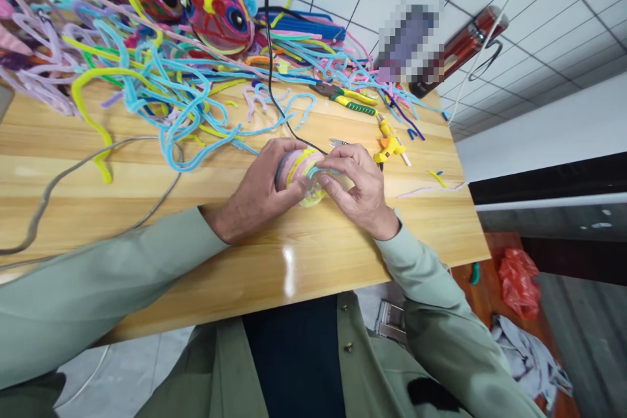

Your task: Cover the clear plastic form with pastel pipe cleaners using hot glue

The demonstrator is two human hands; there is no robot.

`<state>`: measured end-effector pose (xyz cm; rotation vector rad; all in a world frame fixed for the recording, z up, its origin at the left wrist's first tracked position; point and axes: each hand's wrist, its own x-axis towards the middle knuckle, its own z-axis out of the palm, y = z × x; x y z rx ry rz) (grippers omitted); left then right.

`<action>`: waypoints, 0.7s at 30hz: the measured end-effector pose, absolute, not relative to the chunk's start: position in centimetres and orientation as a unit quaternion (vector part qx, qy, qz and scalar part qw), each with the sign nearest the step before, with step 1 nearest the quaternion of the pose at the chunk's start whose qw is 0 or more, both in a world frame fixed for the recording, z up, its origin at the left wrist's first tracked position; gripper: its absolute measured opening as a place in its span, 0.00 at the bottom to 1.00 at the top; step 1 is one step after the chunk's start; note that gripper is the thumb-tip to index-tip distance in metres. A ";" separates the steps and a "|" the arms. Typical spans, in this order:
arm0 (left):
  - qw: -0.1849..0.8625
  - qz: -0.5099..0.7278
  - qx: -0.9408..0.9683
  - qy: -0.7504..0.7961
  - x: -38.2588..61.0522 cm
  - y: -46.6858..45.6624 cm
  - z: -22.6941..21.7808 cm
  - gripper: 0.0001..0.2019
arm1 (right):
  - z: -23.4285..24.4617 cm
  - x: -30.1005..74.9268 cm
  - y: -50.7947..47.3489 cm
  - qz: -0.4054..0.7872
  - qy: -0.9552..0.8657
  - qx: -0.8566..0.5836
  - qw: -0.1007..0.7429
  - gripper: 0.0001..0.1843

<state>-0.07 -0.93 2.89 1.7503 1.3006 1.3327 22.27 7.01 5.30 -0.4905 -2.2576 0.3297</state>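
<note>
Striped piece [292, 162]: banded pink and yellow, with a clear end [314, 192], between both hands near the table's [255, 277] front edge.
Left hand [267, 186]: grasping the banded side.
Right hand [360, 192]: thumb and fingertips pinching the clear end.
Bands [296, 168]: could slip or loosen under uneven squeezing.
Black cord [271, 68]: passes just behind; might snag fingers.
Glue gun [389, 142]: toward the right edge; marking too small to read.
</note>
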 end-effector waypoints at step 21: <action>0.238 0.495 0.694 0.465 0.0 -1.1 2.8 0.21 | 6.2 21.7 5.2 0.054 -0.896 -0.163 0.409 0.09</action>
